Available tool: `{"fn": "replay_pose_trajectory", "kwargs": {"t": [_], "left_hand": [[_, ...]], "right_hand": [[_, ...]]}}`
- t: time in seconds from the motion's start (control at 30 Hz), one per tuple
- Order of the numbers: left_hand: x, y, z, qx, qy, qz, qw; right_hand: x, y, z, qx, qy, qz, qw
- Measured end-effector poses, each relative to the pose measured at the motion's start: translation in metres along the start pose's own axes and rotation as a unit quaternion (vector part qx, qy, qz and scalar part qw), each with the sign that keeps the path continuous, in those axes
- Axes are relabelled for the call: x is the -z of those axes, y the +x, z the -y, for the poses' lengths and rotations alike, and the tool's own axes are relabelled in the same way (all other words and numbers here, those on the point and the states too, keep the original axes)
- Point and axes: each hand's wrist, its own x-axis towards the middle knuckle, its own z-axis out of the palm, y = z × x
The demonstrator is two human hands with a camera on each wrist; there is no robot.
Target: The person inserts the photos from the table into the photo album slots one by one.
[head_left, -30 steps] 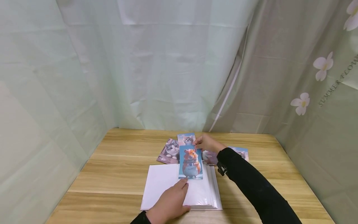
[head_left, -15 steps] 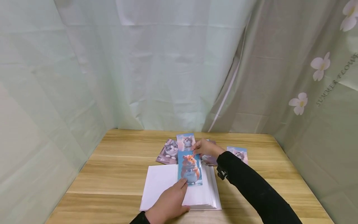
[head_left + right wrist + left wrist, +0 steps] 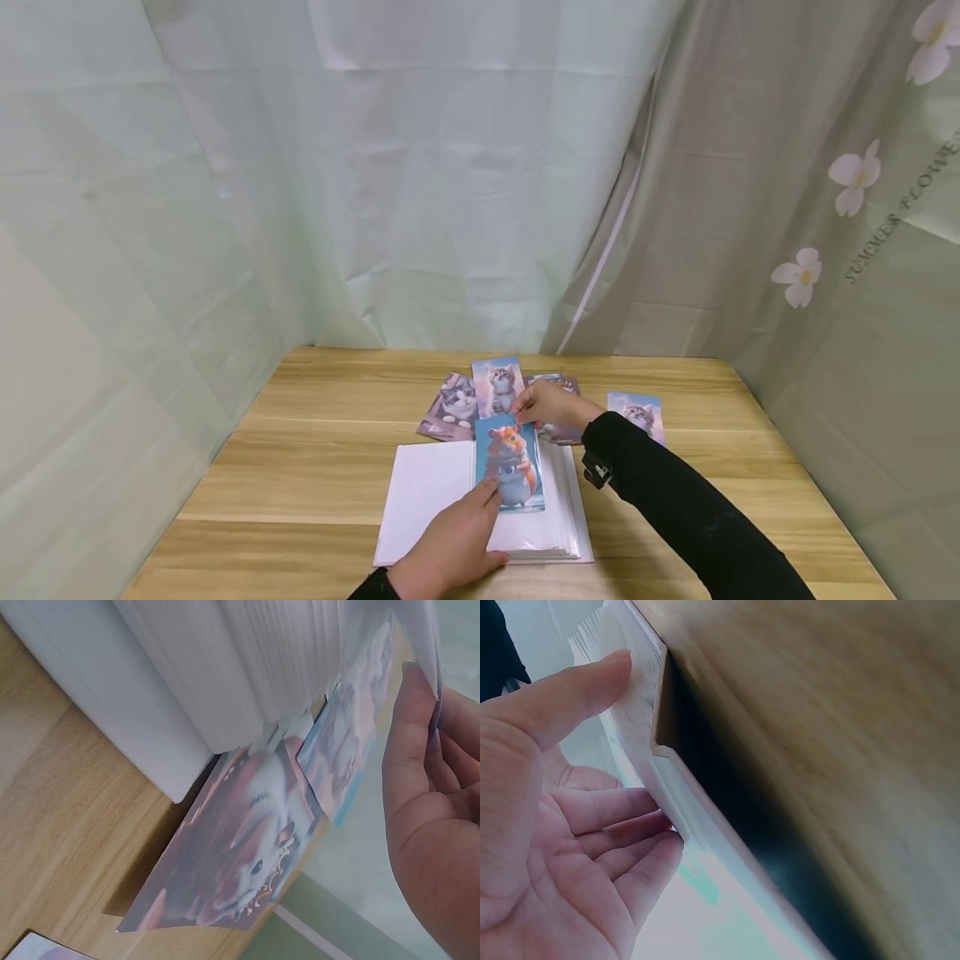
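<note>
A white photo album (image 3: 427,483) lies spread on the table, its right side a thick stack of clear-sleeved pages (image 3: 528,533). Over that stack is a blue hamster picture card (image 3: 512,479), its lower part on the top page. My right hand (image 3: 555,404) pinches the card's top right corner between thumb and fingers; in the right wrist view the card's edge shows thinly there. My left hand (image 3: 456,542) rests on the album's middle, fingertips at the card's lower left. In the left wrist view its thumb (image 3: 615,675) lies against the page edges, the other fingers stretched along the page.
Behind the album lie several picture cards: a grey cat card (image 3: 453,404), a kitten card (image 3: 499,383) and a purplish card (image 3: 232,855) partly under my right hand. Another kitten card (image 3: 637,410) sits farther right. Pale curtains (image 3: 480,208) enclose the wooden table (image 3: 300,467).
My right hand has drawn the hamster card down toward me over the page, uncovering more of the kitten card behind. My left hand stays nearly in place.
</note>
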Motion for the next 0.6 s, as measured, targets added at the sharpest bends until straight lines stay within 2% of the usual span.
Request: {"fn": "replay_pose_trajectory", "kwargs": {"t": [0.2, 0.37, 0.6], "left_hand": [[0.002, -0.001, -0.001, 0.003, -0.004, 0.005, 1.0000], [0.002, 0.000, -0.001, 0.003, -0.004, 0.009, 0.9999], [0.003, 0.001, -0.001, 0.002, -0.002, 0.013, 0.9999]], "right_hand": [[-0.003, -0.001, -0.003, 0.013, -0.008, 0.004, 0.9999], [-0.006, 0.001, -0.004, 0.029, -0.053, -0.003, 0.9981], [-0.010, 0.006, 0.000, 0.088, -0.117, -0.030, 0.9888]]}}
